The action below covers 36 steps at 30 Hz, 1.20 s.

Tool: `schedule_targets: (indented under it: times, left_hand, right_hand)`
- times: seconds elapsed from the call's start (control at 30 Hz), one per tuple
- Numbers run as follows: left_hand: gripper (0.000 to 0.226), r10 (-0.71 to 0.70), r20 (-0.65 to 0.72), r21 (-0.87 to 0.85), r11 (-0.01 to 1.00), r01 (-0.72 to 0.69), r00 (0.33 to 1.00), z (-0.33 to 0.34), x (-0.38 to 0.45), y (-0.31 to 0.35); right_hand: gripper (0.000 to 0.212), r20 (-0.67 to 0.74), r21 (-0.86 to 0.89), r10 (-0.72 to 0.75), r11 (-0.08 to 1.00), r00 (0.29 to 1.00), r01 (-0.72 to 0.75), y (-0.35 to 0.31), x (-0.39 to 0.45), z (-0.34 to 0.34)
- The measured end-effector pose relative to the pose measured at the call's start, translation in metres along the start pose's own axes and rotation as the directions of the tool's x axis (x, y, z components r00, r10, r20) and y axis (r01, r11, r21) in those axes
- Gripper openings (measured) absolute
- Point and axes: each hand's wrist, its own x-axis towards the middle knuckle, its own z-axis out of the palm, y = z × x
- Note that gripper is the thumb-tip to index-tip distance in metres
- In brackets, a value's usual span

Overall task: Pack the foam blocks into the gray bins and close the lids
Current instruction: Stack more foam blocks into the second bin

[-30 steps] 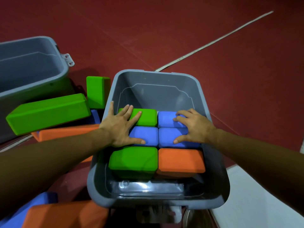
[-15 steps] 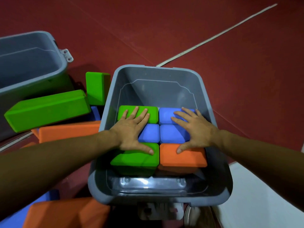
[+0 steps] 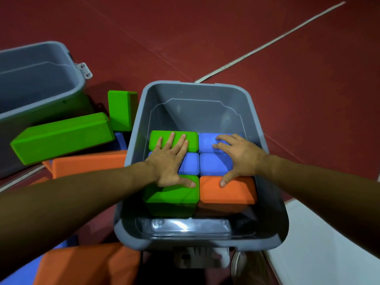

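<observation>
Now your gray bin (image 3: 251, 112) sits on the red floor (image 3: 205, 38), long side pointing away from you. Six foam blocks (image 3: 226, 190) lie inside in two rows. Your left hand (image 3: 168, 161) and right hand (image 3: 240, 155) press flat on them, fingers spread.

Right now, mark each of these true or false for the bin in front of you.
1. Both hands lie flat on the blocks inside the gray bin. True: left hand, right hand.
2. The top layer shows six blocks. True.
3. The near right block is blue. False: it is the orange block.
4. The second gray bin on the left holds green blocks. False: none show inside it; the long green block lies outside.
5. The bin's lid is closed. False: it is open.
</observation>
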Motion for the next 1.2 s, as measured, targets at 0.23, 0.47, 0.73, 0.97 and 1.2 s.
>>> schedule_targets:
  times: [0.23,0.47,0.73,0.97,1.2]
  left_hand:
    - [0.136,-0.022,0.047,0.014,1.000,0.021,0.999,-0.011,0.003,0.008]
    - [0.135,-0.042,0.061,0.021,0.999,0.041,0.997,-0.017,0.005,0.006]
    - [0.074,-0.081,-0.286,-0.029,0.997,0.075,0.955,-0.048,-0.012,-0.035]
    - [0.059,-0.380,-0.472,-0.197,0.925,0.325,0.796,-0.066,-0.079,-0.140]
    - [0.077,-0.462,-0.348,-0.196,0.887,0.418,0.816,-0.049,-0.111,-0.215]
  right_hand:
    - [0.150,0.081,-0.095,0.034,0.995,0.996,-0.026,-0.008,0.008,-0.014]
    - [0.148,0.115,-0.149,0.046,0.988,0.992,-0.029,-0.012,0.016,-0.024]
    - [0.122,-0.175,0.051,0.055,0.998,0.983,-0.047,-0.051,0.048,-0.048]
    - [0.122,-0.361,0.158,-0.068,0.978,0.930,0.133,-0.114,0.122,-0.089]
    - [0.103,-0.363,0.135,-0.169,0.963,0.916,0.232,-0.175,0.216,-0.113]
